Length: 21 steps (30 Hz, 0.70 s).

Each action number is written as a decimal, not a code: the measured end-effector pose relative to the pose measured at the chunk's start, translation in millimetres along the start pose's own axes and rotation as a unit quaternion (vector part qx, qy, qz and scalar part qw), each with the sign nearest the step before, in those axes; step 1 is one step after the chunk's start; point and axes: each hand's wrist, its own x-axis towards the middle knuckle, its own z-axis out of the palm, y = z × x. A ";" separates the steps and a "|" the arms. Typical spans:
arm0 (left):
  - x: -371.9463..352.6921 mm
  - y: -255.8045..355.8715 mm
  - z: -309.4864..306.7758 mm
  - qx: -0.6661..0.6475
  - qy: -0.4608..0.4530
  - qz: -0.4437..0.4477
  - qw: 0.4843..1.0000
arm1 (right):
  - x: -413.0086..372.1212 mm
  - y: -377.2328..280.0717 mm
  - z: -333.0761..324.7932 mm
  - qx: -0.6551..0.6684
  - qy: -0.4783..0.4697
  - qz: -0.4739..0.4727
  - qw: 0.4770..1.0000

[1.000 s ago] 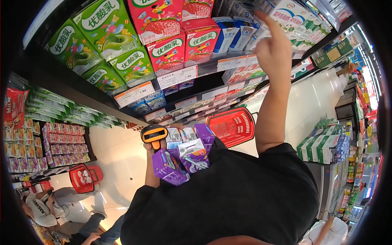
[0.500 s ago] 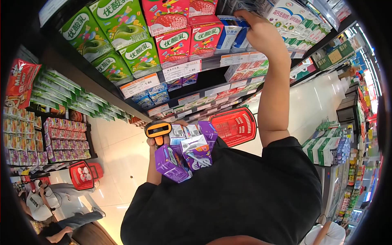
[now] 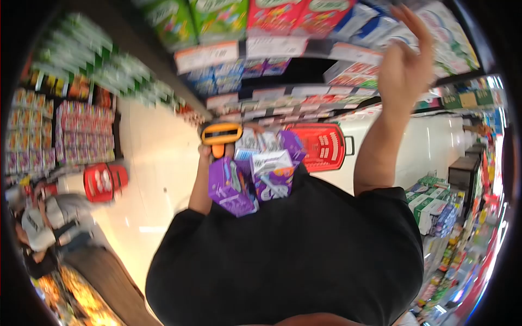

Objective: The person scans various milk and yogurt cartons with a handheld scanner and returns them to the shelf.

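Note:
My right hand (image 3: 406, 70) is raised before the upper shelf, fingers apart and blurred, with nothing seen in it. Behind its fingertips are blue drink cartons (image 3: 364, 20) and white milk cartons (image 3: 448, 41). Against my chest, my left hand (image 3: 205, 152) is wrapped round an orange and black handheld scanner (image 3: 222, 133), its fingers mostly hidden. Several purple drink cartons (image 3: 231, 185) and white ones rest in the crook of that arm, against my black shirt.
A red shopping basket (image 3: 321, 146) stands on the floor beyond the cartons. Another red basket (image 3: 99, 182) holds white items at left, near other people (image 3: 46, 220). Green drink boxes (image 3: 220, 19), pink ones (image 3: 274, 16) and price tags (image 3: 277, 46) line the shelf. Stacked cartons (image 3: 429, 206) stand at right.
My right hand has come away from the blue cartons, and its fingers have spread. The view has shifted, so the shelf sits higher. My left hand still carries the scanner and cartons.

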 end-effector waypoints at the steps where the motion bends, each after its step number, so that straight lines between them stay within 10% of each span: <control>1: -3.1 2.4 2.2 0.000 0.027 -0.008 1.000 | -29.5 -31.7 -12.3 0.096 -0.021 0.158 0.983; 5: -13.8 10.1 12.1 0.009 0.100 -0.058 0.993 | -83.3 -91.2 2.6 0.212 -0.417 -0.184 0.864; 12: -37.4 -6.2 38.0 0.091 0.312 -0.118 0.938 | -114.4 -119.4 17.3 0.098 -0.498 -0.188 0.841; 17: -37.1 -15.5 27.7 0.230 0.292 -0.116 0.921 | -128.7 -133.5 31.4 0.082 -0.476 -0.174 0.858; 21: -41.1 -7.8 -17.8 0.011 0.085 -0.070 0.994 | -145.8 -137.9 36.9 0.119 -0.393 -0.148 0.900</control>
